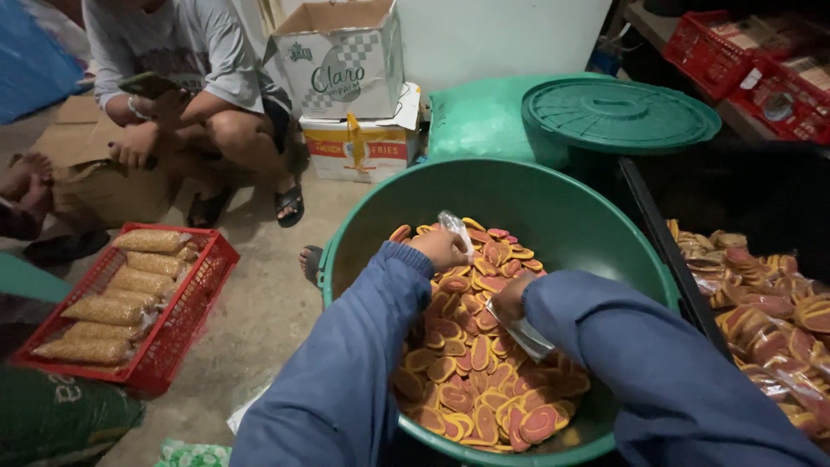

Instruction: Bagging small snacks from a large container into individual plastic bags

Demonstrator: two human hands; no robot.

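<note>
A large green tub (562, 207) in front of me holds a heap of orange crackers with red centres (471, 363). My left hand (439, 247), in a blue sleeve, reaches into the tub and pinches a small clear plastic bag (456, 227) above the crackers. My right hand (510, 298), also blue-sleeved and mostly hidden behind its wrist, rests low over the heap and grips another clear plastic bag (524, 334) that pokes out below it.
A black bin (657, 216) at right holds bagged crackers (769, 320). A green lid (618, 112) rests behind the tub. A red crate (186, 324) of filled bags sits on the floor at left. Another person (186, 78) squats by two stacked cartons (350, 86). Red crates (748, 60) stand at the back right.
</note>
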